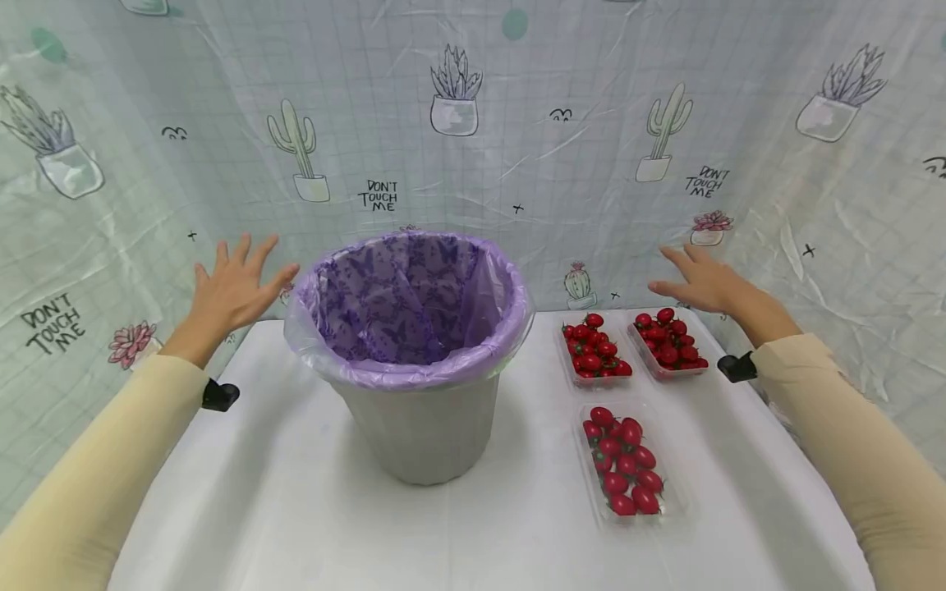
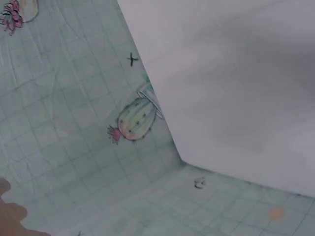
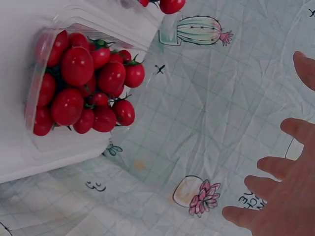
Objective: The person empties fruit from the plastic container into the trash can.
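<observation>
My left hand is raised at the left with fingers spread, holding nothing, just left of a grey trash bin. A purple trash bag with a butterfly print lines the bin and folds over its rim. On the right, my right hand hangs in the air with fingers extended, beyond and above a clear box of cherry tomatoes. In the right wrist view its spread fingers show to the right of that tomato box. Only a few fingertips of the left hand show in the left wrist view.
A second box of cherry tomatoes stands left of the far right one. Nearer the front lies a longer clear box of tomatoes. All stand on a white table, enclosed by a printed curtain behind and at both sides.
</observation>
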The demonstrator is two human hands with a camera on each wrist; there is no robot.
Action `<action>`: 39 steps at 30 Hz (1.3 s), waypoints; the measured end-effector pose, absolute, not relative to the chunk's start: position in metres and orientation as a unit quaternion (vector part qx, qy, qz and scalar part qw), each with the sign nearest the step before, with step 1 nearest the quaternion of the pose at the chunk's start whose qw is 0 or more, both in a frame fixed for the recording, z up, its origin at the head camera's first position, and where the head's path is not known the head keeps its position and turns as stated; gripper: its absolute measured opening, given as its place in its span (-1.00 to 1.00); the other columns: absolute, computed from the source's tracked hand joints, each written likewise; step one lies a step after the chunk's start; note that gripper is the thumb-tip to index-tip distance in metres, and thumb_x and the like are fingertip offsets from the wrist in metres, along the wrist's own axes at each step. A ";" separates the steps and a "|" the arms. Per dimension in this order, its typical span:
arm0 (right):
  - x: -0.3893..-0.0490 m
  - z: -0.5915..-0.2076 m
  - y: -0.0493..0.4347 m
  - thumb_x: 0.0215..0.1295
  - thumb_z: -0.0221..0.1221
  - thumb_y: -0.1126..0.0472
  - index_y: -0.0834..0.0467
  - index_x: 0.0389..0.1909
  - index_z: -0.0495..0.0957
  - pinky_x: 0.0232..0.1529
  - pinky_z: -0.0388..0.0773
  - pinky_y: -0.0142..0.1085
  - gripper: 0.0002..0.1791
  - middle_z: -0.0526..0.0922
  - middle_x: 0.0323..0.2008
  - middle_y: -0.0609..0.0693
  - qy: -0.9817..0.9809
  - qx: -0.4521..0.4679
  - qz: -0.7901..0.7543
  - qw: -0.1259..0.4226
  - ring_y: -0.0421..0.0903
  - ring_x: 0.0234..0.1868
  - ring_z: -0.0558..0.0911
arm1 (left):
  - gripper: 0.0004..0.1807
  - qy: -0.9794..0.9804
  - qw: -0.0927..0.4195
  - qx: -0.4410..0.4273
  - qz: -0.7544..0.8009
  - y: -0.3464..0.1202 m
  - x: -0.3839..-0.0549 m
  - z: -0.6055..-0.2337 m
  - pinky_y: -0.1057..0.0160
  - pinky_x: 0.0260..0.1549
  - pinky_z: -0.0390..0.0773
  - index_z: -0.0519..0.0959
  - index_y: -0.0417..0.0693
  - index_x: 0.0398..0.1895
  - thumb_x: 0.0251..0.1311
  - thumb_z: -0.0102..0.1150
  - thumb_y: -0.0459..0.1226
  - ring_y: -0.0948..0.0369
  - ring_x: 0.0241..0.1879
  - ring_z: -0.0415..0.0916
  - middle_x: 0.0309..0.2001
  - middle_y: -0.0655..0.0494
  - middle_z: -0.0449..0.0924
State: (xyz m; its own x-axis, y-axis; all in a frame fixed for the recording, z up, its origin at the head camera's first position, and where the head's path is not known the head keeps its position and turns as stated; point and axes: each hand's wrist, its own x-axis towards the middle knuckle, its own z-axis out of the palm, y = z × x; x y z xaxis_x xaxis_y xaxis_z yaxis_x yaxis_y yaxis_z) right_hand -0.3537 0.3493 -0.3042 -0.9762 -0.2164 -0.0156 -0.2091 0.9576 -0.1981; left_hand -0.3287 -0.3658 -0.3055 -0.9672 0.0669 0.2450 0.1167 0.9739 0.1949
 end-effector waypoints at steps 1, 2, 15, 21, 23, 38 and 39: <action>-0.352 -0.305 0.351 0.46 0.00 -0.35 0.20 0.65 -0.14 0.36 -0.02 0.58 0.03 -0.21 0.57 0.56 0.989 -0.107 -0.103 0.020 0.64 0.52 -0.07 | -0.05 -0.984 0.125 -0.048 -0.117 -0.364 -0.326 -0.304 -0.73 0.23 -0.37 -0.20 0.15 0.70 0.43 -0.48 0.42 -0.57 0.53 -0.48 0.64 -0.36 -0.40; -0.350 -0.306 0.352 0.46 0.00 -0.35 0.20 0.65 -0.15 0.35 -0.02 0.57 0.03 -0.22 0.57 0.56 0.988 -0.108 -0.107 0.021 0.64 0.52 -0.07 | -0.06 -0.981 0.131 -0.049 -0.130 -0.362 -0.322 -0.303 -0.73 0.23 -0.36 -0.21 0.15 0.70 0.44 -0.47 0.41 -0.56 0.53 -0.47 0.65 -0.35 -0.40; -0.322 -0.322 0.363 0.51 0.08 -0.16 0.32 0.62 -0.14 0.37 0.05 0.53 -0.03 -0.10 0.53 0.60 0.983 -0.131 -0.129 0.009 0.63 0.49 0.02 | -0.39 -0.848 0.178 -0.199 -0.457 -0.311 -0.248 -0.295 -0.42 0.50 -0.08 0.04 0.22 0.66 0.62 -0.36 0.03 -0.24 0.63 -0.11 0.68 -0.03 -0.06; -0.319 -0.326 0.366 0.51 0.12 -0.07 0.33 0.62 -0.20 0.38 0.04 0.52 -0.02 -0.06 0.53 0.57 0.982 -0.125 -0.139 0.017 0.58 0.50 0.01 | -0.36 -0.705 0.136 -0.218 -0.660 -0.280 -0.214 -0.293 0.15 0.45 0.31 0.18 0.11 0.56 0.53 -0.08 0.10 -0.11 0.61 0.08 0.62 -0.08 0.02; -0.319 -0.328 0.369 0.50 0.12 -0.04 0.35 0.62 -0.20 0.37 0.04 0.52 -0.02 -0.05 0.53 0.58 0.982 -0.121 -0.145 0.020 0.58 0.50 0.01 | -0.36 -0.660 0.114 -0.218 -0.710 -0.270 -0.204 -0.292 0.22 0.38 0.35 0.16 0.10 0.56 0.53 -0.09 0.09 -0.04 0.56 0.18 0.63 -0.10 -0.01; -0.313 -0.363 0.391 0.55 0.06 0.00 0.49 0.53 -0.05 0.33 0.12 0.52 -0.14 0.09 0.44 0.64 0.981 -0.106 -0.165 0.008 0.62 0.42 0.11 | -0.56 -0.646 0.123 -0.081 -0.749 -0.222 -0.184 -0.296 0.25 0.16 0.40 0.36 0.19 0.33 0.46 0.00 -0.01 0.28 0.00 0.60 0.14 0.17 0.54; -0.311 -0.366 0.393 0.55 0.05 0.00 0.49 0.52 -0.03 0.33 0.13 0.52 -0.16 0.10 0.44 0.64 0.980 -0.104 -0.168 0.004 0.61 0.42 0.12 | -0.58 -0.649 0.125 -0.077 -0.747 -0.220 -0.184 -0.298 0.25 0.17 0.42 0.37 0.18 0.33 0.46 0.01 -0.02 0.26 0.02 0.59 0.16 0.16 0.53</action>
State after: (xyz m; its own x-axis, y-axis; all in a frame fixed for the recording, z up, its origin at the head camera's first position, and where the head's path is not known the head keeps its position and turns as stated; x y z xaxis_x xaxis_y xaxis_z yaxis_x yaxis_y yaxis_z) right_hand -0.3115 0.3928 -0.3663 -0.9784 -0.2048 0.0264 -0.2019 0.9222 -0.3298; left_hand -0.1844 -0.2205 -0.2975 -0.9570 -0.0855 0.2772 0.2864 -0.1274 0.9496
